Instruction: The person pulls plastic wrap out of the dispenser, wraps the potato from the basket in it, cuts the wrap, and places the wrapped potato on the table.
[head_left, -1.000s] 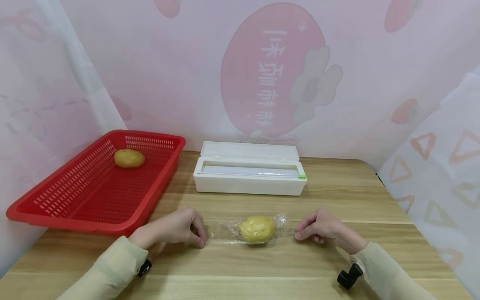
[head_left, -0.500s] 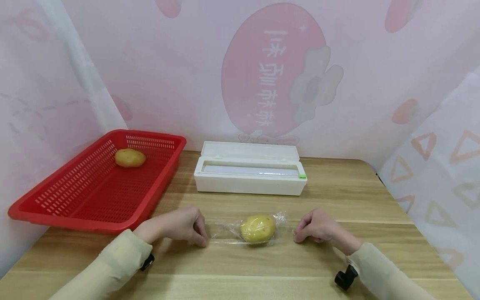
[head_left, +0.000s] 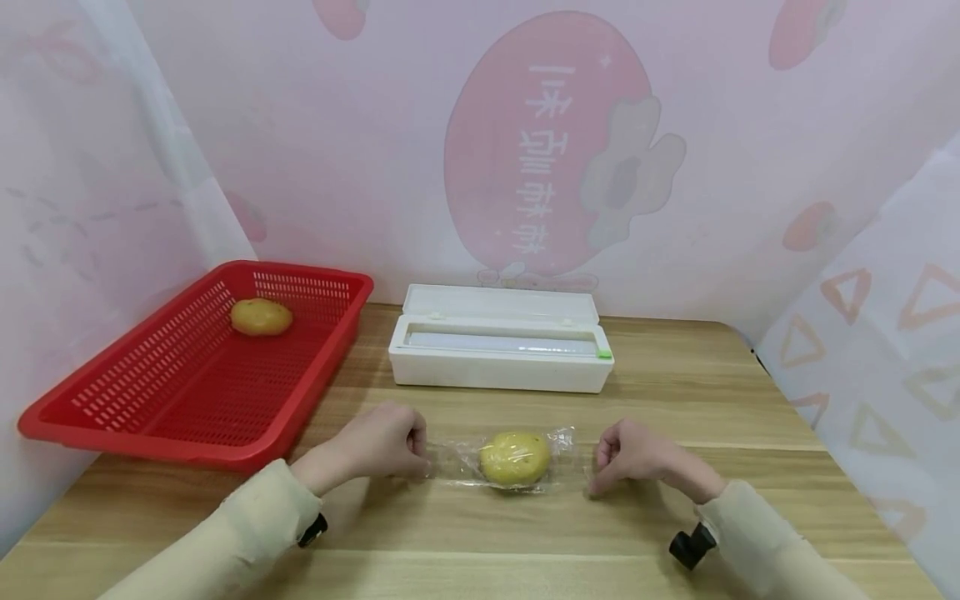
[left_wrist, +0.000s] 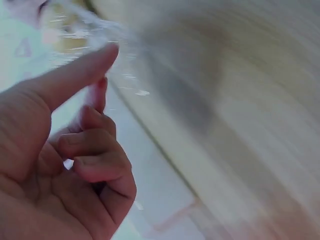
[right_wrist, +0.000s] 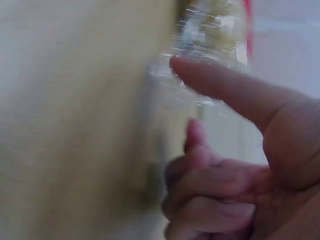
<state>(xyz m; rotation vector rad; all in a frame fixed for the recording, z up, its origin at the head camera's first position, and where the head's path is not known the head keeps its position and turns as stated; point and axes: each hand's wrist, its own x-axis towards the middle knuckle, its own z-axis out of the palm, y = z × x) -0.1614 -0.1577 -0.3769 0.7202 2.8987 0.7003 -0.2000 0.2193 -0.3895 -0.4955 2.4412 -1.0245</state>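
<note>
With the wrapped potato (head_left: pixel 515 457) on the bench (head_left: pixel 675 383) between the left hand (head_left: pixel 384 442) and right hand (head_left: pixel 637 457), its film (head_left: pixel 459 463) seems best smoothed evenly outward, the right thumb standing apart from curled fingers, though whether the left fingers pinch film I cannot tell.

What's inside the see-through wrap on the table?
A yellow potato shows through the wrap. I can see its top and near side. Its underside is hidden against the table, so I can't see what's there.
</note>
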